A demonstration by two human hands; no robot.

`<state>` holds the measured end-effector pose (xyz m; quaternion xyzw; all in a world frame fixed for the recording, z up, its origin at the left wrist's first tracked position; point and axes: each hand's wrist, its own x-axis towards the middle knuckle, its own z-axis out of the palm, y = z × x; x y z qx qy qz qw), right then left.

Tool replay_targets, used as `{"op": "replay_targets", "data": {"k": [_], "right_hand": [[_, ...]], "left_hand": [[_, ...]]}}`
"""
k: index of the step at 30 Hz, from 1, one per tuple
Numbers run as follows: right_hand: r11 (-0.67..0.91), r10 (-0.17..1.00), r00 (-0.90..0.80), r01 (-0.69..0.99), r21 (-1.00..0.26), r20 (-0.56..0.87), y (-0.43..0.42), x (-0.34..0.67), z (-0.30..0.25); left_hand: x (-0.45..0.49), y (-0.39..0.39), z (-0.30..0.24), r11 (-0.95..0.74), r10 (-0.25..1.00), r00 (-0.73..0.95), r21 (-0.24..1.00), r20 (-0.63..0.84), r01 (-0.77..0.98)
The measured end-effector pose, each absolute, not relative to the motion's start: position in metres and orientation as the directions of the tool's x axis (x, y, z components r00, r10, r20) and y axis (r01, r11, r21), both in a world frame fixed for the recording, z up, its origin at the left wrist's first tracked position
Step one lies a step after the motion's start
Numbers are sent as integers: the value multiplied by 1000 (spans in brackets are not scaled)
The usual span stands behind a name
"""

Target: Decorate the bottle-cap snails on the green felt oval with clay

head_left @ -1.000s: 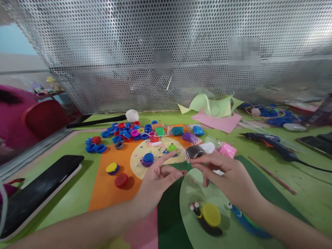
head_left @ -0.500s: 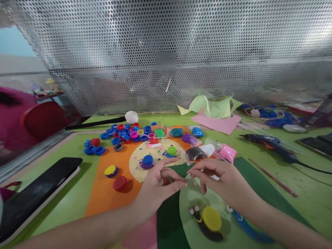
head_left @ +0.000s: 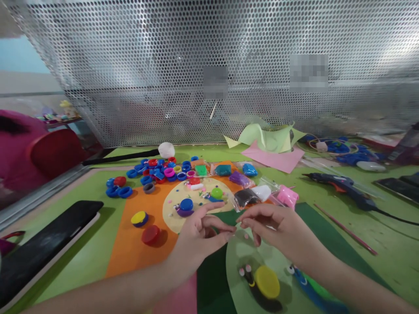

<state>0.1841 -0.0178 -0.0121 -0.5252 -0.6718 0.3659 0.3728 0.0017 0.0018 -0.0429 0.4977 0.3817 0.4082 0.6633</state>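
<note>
My left hand (head_left: pixel 204 231) and my right hand (head_left: pixel 273 222) hover over the top of a pale green paper circle (head_left: pixel 235 272), fingertips almost meeting. Thumb and finger are pinched together on each hand; whatever sits between them is too small to make out. Below, on the circle, lies a black clay snail with a yellow bottle-cap shell (head_left: pixel 267 282) and pink-tipped eye stalks. A blue snail with a green shell (head_left: pixel 317 288) is partly covered by my right forearm. Small pale pink bits dot the circle near my fingers.
Beyond my hands, a cream circle (head_left: pixel 170 218) carries two cap-shelled snails. Bottle caps (head_left: pixel 159 170) pile at back left, bagged clay (head_left: pixel 247 197) at centre. A glue gun (head_left: pixel 347 187) and a thin stick (head_left: pixel 345 229) lie right; a black phone-like slab (head_left: pixel 49 248) lies left.
Both hands keep nearly the same pinched pose, fingertips close together. The view has shifted very slightly; the objects on the table stay put.
</note>
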Motion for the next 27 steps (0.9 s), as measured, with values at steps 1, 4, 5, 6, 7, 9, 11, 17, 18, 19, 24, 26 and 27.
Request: {"op": "replay_targets", "data": {"k": [1,4,5,6,7,9,11,17,18,19,24,26,27], "right_hand": [[178,978,-176,435,-883,111,-18,184,-11],[176,976,-192,422,-889,103,-18,183,-9],[179,975,-194,410,-894,106,-18,183,-9],[183,974,-196,396,-900,112,-18,182,-9],[189,973,-197,386,-903,120,-18,182,-9],[203,971,-196,382,-902,136,-17,183,-11],[222,968,-202,385,-896,153,-16,183,-13],[213,970,-196,403,-890,143,-15,184,-20],[208,971,-197,408,-889,136,-15,184,-21],[204,971,-200,413,-888,130,-15,184,-21],[206,971,-197,426,-881,132,-15,184,-19],[206,972,-197,431,-879,131,-14,184,-18],[204,972,-199,431,-879,128,-14,184,-18]], "left_hand": [[1,2,-43,164,922,376,973,-94,-160],[1,2,-44,164,919,384,974,-94,-155],[1,2,-44,174,917,387,972,-101,-156],[2,2,-43,185,915,389,970,-111,-158],[2,2,-43,197,913,389,967,-121,-162],[3,3,-42,225,911,387,959,-143,-175],[4,3,-41,248,909,383,952,-164,-182],[3,2,-39,232,911,383,957,-152,-174],[3,2,-40,217,913,383,962,-140,-165],[3,2,-40,201,915,382,968,-129,-153],[2,1,-44,117,919,384,992,-90,-48],[1,1,-46,100,915,396,995,-81,-28],[1,1,-46,97,913,399,995,-79,-25]]}}
